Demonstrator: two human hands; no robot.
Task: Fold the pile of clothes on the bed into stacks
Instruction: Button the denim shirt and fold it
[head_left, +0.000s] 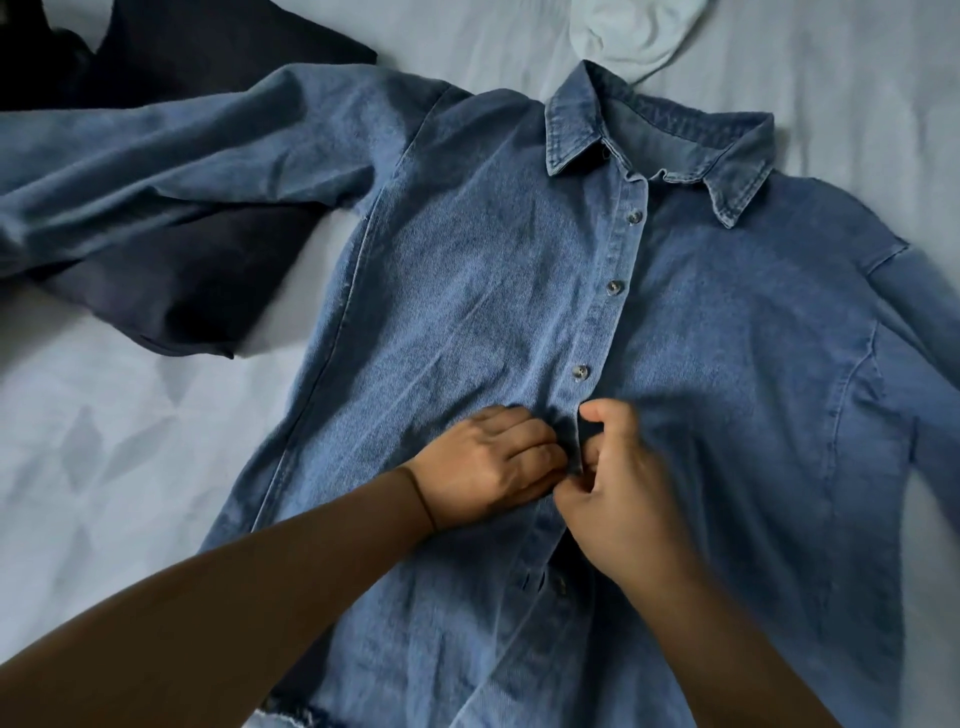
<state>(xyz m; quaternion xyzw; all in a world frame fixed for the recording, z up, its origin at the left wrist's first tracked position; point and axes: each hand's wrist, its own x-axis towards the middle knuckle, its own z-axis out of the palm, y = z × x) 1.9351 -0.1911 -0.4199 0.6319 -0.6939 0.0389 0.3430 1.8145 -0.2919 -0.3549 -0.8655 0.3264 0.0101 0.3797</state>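
Nearest the lens, two bare forearms reach up from the bottom of the frame. The left hand (488, 462) and right hand (615, 483) meet mid-frame, fingers curled and pinching the button placket of the denim shirt (467, 291), which lies front-up across the bed (104, 441), probably to fasten a button so the front stays flat for folding. A dark garment (171, 296) sits at left, partly under a sleeve; pale cloth (628, 36) lies at the top. No containers show.

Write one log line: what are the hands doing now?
step: buttoning | left hand: pinches placket | right hand: pinches placket | denim shirt: flat, unfolded
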